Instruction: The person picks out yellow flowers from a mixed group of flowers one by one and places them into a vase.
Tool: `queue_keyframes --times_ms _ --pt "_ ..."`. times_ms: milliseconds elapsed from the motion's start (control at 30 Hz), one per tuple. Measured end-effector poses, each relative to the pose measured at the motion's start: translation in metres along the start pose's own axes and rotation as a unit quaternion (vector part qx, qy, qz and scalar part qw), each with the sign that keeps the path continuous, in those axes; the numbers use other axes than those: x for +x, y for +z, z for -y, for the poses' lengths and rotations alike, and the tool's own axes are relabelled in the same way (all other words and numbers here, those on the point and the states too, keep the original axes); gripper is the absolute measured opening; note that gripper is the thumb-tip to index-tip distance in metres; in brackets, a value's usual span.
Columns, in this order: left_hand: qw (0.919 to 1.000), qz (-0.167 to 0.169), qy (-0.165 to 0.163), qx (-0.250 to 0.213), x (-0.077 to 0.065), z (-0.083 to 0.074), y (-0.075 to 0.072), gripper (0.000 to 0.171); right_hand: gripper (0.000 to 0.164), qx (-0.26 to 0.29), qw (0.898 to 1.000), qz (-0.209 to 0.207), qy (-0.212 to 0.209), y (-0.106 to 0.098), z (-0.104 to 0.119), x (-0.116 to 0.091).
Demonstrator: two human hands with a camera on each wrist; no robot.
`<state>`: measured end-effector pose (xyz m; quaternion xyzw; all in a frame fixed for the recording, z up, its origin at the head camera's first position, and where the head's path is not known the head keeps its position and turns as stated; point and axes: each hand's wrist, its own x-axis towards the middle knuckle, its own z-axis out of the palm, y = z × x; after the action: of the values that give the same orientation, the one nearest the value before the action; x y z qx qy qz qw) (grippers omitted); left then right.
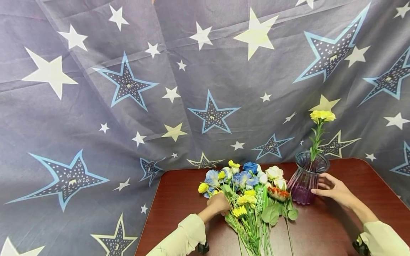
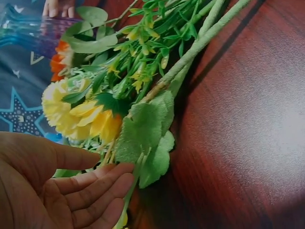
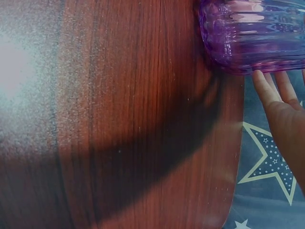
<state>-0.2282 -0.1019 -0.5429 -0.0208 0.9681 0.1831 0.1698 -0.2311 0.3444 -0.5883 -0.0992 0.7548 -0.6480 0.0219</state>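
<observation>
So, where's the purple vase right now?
In the head view, the purple vase stands on the right part of the table, just right of the flower pile, with the right hand at its side.

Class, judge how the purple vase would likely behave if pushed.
The vase might slide, as the table looks glossy. It could tip if pushed high, with a yellow flower standing well above it. It looks see-through and glass-like, so perhaps fragile.

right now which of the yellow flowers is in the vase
The yellow flower at far right, standing in the purple vase beside the right hand; the other yellow flowers lie together on the table.
</observation>
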Motion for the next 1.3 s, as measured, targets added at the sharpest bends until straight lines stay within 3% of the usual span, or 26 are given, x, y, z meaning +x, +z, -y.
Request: queue_keyframes --times_ms 200,467,767,1300 --pt "0.9998 -0.011 -0.001 -0.018 -0.004 0.002 0.006 0.032 0.041 -0.002 1.000 0.000 0.002 0.001 -0.002 -0.003" --pt "0.9998 -0.017 0.007 -0.007 -0.006 0.002 0.012 0.036 0.040 -0.012 1.000 -0.004 0.007 0.000 -0.001 -0.002" --pt "0.9979 -0.032 0.019 -0.053 -0.003 0.005 0.016 0.042 0.041 -0.006 1.000 -0.004 0.003 -0.001 -0.001 0.000" --pt "0.9980 -0.027 -0.010 -0.056 0.001 0.003 0.021 0.041 0.041 -0.012 1.000 -0.008 -0.002 0.000 -0.001 0.000"
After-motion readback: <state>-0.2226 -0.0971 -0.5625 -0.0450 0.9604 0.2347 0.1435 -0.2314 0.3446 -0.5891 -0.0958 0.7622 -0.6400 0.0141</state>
